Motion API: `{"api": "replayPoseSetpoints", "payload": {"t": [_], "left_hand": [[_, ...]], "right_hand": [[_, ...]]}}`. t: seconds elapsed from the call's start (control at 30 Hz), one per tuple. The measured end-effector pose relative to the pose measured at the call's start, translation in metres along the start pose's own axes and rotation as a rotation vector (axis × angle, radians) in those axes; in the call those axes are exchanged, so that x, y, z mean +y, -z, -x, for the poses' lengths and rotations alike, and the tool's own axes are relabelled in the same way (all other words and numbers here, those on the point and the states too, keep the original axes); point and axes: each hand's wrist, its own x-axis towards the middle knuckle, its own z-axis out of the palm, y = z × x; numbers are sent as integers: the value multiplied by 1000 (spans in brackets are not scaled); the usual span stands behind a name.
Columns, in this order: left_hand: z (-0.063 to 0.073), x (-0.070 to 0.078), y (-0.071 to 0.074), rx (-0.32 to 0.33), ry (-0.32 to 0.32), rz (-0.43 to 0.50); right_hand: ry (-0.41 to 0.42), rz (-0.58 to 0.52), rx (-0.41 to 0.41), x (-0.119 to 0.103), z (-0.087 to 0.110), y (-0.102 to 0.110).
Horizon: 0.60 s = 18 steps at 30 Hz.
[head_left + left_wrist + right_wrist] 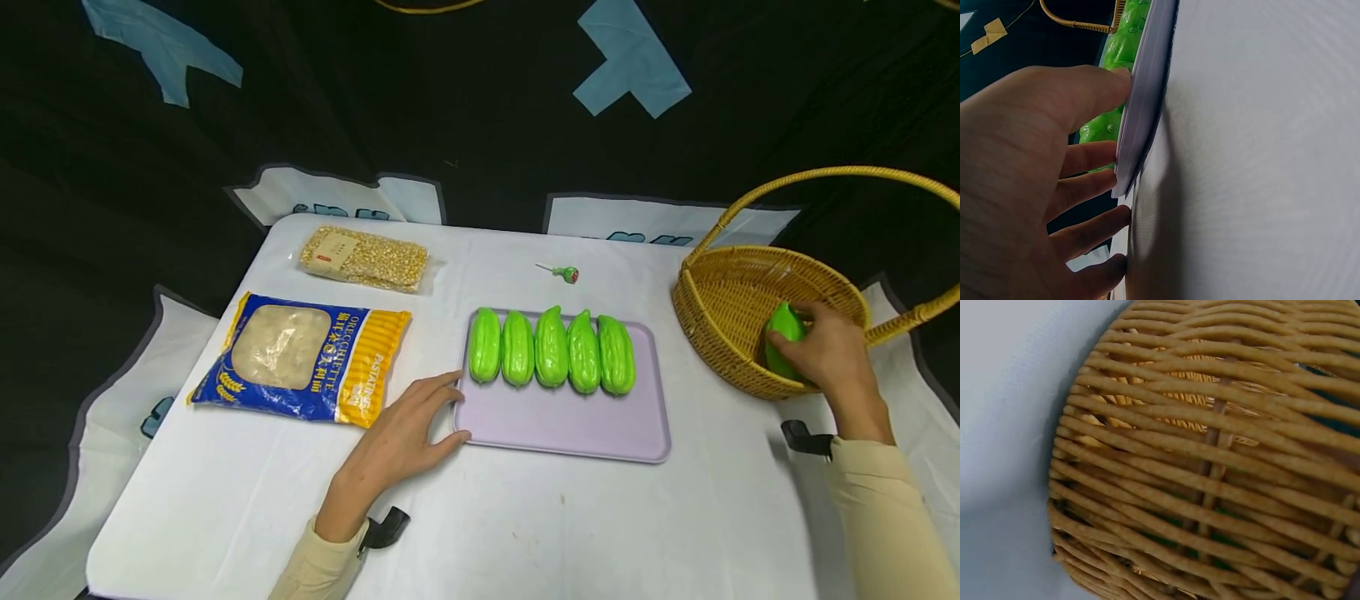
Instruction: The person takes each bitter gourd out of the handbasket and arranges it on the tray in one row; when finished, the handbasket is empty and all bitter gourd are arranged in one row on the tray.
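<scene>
My right hand point(836, 350) reaches over the near side of a wicker basket point(701, 337) and grips a shiny green bitter melon point(782, 321) inside it. In the right wrist view the woven basket wall point(1147, 444) fills most of the picture and hides that hand; bits of green show through the gaps. A lilac tray point(555, 429) lies in the middle of the table, with several green bitter melons point(551, 350) side by side along its far half. At the tray's left edge, my left hand point(397, 433) touches the rim with thumb and fingertips, its fingers extended and spread.
Left of the tray lies a blue and yellow pasta bag point(281, 346), with a clear pack of yellow kernels point(367, 258) behind it. A small wrapped lollipop point(568, 274) lies beyond the tray. The basket's tall handle point(832, 172) arches above its opening. White cloth covers the table point(600, 525).
</scene>
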Motion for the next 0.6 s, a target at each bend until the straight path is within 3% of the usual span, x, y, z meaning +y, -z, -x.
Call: {"api": "replayPoseSetpoints", "payload": {"t": [0.6], "left_hand": [[0,1,0,8,-9,4]], "right_hand": [[128,-85,318,-38,24,2]]}}
